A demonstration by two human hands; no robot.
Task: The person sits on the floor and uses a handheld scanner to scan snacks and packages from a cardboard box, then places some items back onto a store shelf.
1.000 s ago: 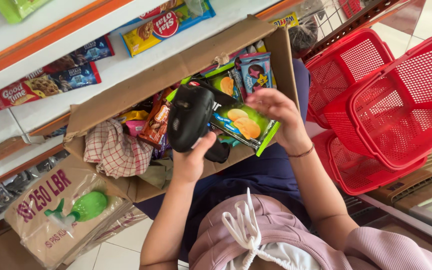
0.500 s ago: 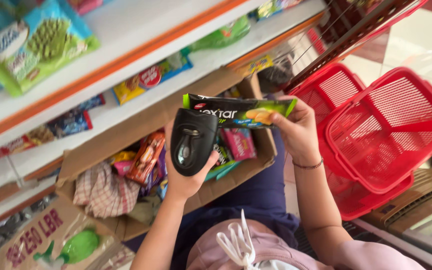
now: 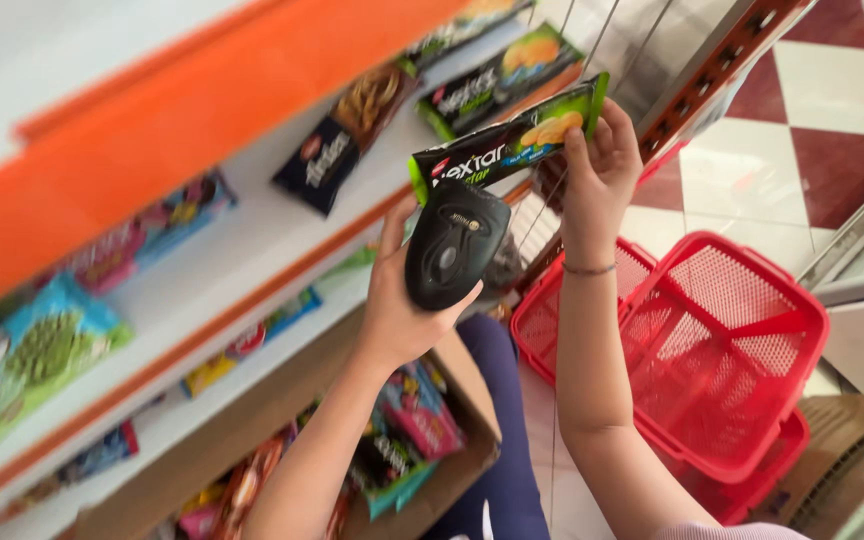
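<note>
Raised from box level to the upper shelf (image 3: 252, 240), the snack pack (image 3: 512, 140) is pinched at its end by right hand (image 3: 597, 175) fingers. Left hand (image 3: 402, 300) fingers wrap a black scanner (image 3: 452, 245) just beneath it. Red baskets (image 3: 722, 350) stand nearby, above the box (image 3: 282, 420).

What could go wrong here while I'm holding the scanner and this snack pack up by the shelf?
The right hand pinches the green snack pack only at one end, so it could slip and drop toward the red baskets. The left hand is full with the black scanner, leaving no free hand for a catch. The open cardboard box of snacks sits close by the legs and might get knocked.
</note>
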